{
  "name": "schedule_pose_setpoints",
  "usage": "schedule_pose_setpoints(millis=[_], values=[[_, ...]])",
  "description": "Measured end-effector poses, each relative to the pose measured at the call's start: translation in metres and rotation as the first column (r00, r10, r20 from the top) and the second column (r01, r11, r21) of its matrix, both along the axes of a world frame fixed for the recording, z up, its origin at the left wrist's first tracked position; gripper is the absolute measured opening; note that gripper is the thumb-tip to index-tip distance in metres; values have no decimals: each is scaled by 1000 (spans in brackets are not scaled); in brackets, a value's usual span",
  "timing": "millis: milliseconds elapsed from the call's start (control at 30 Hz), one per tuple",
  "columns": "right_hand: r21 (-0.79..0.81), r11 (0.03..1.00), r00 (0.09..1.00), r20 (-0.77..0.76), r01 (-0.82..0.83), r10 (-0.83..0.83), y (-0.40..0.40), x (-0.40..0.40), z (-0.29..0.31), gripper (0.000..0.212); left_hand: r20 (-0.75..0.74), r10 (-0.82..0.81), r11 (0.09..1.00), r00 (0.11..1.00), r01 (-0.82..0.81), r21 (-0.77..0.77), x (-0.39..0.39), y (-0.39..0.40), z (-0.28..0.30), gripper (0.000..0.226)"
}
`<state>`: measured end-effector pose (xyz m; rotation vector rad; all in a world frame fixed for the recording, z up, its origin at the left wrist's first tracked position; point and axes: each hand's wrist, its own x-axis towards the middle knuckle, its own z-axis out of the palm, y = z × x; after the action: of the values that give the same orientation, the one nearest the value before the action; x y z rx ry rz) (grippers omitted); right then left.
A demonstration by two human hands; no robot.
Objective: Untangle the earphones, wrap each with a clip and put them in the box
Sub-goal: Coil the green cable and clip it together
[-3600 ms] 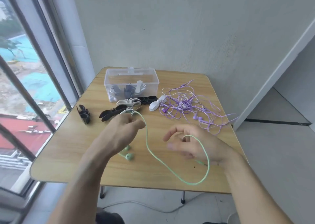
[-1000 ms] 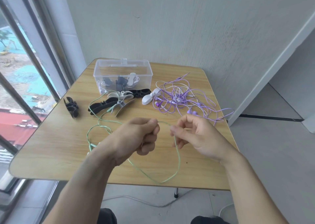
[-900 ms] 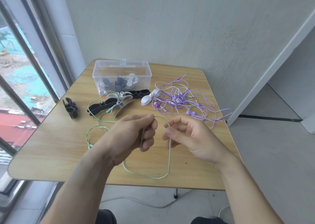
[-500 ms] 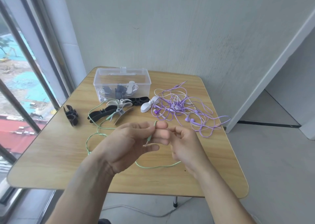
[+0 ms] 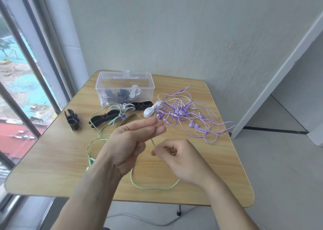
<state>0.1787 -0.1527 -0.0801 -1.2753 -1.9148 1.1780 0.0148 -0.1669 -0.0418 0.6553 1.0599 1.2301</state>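
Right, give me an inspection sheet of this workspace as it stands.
Surface: wooden table, rounded corners.
Job's things: green earphones loose across the table; purple earphones tangled at right; clear box open, wrapped earphones inside.
Clutter: black clips, a white clip beside the purple tangle.
Hands: left hand raised with straight fingers; right hand pinches the green cord.
Cables: a cord on the floor under the table.
Surroundings: window at left, wall behind.
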Motion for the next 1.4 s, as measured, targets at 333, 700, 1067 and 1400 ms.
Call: schedule_pose_setpoints(millis=[333, 700, 1067, 1400], values=[[96, 984, 975, -178, 153, -134, 4, 1, 1, 17, -118, -38, 998, 992, 31, -61, 0, 0, 2, 26], [-14, 955, 871, -406, 295, -275, 9, 12, 20, 19, -334, -420, 874, 844, 475, 102, -1, -2, -13, 33], [-129, 988, 995, -53, 83, -90, 9, 22, 17, 18, -115, -256, 946, 960, 273, 173, 2, -4, -4, 23], [-143, 975, 978, 96, -172, 187, -3, 19, 29, 24, -354, 65, 982, 933, 3, 187, 6, -1, -6, 14]])
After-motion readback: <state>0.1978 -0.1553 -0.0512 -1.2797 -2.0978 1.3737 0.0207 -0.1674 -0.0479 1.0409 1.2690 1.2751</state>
